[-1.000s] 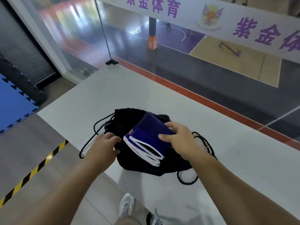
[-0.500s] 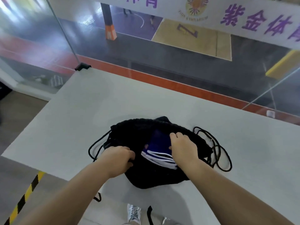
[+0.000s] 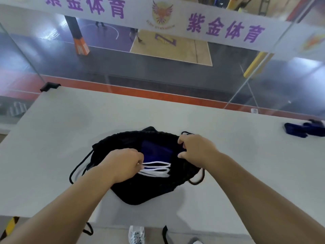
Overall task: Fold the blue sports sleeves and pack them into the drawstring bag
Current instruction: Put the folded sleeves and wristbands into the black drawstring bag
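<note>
Black drawstring bag [image 3: 149, 191] lies flat on the white tabletop [image 3: 70, 120], mouth spread. Left hand [image 3: 123, 164] grip closed, pinching the bag's edge at 9 o'clock; right hand [image 3: 197, 149] grip closed on the rim at 3 o'clock, likely keeping it open. Folded blue sports sleeves [image 3: 156, 155] sit inside, white hems showing; more blue cloth [image 3: 302, 129] waits far at 2 o'clock.

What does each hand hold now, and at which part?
Both hands grip the black drawstring bag at its open mouth: left hand the near-left rim, right hand the far-right rim.
</note>
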Action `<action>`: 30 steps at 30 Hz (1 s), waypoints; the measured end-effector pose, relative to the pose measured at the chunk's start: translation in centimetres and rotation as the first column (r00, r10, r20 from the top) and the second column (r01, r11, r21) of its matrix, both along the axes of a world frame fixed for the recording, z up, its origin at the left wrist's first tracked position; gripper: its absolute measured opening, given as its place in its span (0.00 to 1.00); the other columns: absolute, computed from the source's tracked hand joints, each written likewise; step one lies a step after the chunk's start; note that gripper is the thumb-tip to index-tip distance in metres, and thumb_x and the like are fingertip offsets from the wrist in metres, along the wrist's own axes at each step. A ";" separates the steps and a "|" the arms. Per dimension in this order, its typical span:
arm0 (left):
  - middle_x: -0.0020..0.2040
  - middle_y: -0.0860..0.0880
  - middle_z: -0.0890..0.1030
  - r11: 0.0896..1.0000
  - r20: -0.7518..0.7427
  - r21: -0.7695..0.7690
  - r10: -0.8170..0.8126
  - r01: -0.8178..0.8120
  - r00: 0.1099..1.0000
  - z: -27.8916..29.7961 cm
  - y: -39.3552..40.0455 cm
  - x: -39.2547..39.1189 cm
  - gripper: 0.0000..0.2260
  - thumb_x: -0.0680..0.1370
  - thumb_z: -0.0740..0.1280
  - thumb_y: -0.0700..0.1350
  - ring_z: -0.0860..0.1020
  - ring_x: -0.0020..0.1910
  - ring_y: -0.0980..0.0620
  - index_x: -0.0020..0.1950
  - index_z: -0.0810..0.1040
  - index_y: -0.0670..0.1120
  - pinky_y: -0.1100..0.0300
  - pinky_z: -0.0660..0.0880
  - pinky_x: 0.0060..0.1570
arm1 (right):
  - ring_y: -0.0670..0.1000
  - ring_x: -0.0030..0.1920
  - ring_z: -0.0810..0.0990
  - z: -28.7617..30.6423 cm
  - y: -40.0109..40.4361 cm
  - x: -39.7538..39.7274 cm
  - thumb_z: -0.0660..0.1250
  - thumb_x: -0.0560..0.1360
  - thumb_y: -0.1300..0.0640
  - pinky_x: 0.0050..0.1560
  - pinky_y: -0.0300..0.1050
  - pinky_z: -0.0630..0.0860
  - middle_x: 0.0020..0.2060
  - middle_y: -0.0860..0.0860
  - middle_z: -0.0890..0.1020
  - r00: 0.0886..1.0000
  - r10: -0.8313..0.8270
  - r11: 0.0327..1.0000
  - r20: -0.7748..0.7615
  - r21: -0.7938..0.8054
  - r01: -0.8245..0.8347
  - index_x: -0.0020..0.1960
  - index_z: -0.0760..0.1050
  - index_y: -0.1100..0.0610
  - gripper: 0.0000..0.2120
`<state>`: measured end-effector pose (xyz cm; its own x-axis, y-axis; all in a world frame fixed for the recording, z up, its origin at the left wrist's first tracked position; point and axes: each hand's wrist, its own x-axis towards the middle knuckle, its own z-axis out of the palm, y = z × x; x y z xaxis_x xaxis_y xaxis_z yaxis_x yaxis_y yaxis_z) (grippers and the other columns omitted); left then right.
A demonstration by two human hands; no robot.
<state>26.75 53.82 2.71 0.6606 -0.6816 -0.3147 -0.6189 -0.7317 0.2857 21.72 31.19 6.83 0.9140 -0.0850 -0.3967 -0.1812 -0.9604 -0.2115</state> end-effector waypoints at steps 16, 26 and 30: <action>0.52 0.55 0.78 0.998 0.029 0.042 -0.045 0.044 0.999 1.6 -23.0 -13.3 0.11 0.78 0.59 0.56 0.77 0.50 0.52 0.53 0.75 0.53 0.55 0.75 0.49 | 0.52 0.58 0.76 0.8 -23.0 -20.8 0.68 0.73 0.45 0.57 0.49 0.74 0.62 0.49 0.75 0.965 -0.212 0.977 -0.157 -0.023 0.211 0.67 0.67 0.48 0.25; 0.53 0.54 0.78 0.977 -0.046 0.091 -0.187 0.191 0.981 -0.4 -36.4 -19.7 0.11 0.78 0.58 0.57 0.77 0.49 0.50 0.53 0.75 0.54 0.55 0.74 0.49 | 0.52 0.56 0.77 -0.1 -35.6 -29.5 0.66 0.73 0.43 0.57 0.50 0.74 0.59 0.49 0.76 0.893 -0.390 0.920 -0.227 -0.045 0.390 0.67 0.67 0.48 0.25; 0.54 0.54 0.78 0.964 -0.072 0.122 -0.228 0.236 0.971 -1.1 -41.2 -18.9 0.11 0.78 0.59 0.57 0.76 0.50 0.50 0.52 0.75 0.53 0.57 0.71 0.47 | 0.51 0.56 0.77 -0.7 -40.1 -29.8 0.66 0.74 0.43 0.57 0.50 0.75 0.59 0.49 0.76 0.857 -0.461 0.884 -0.229 -0.034 0.466 0.67 0.67 0.49 0.24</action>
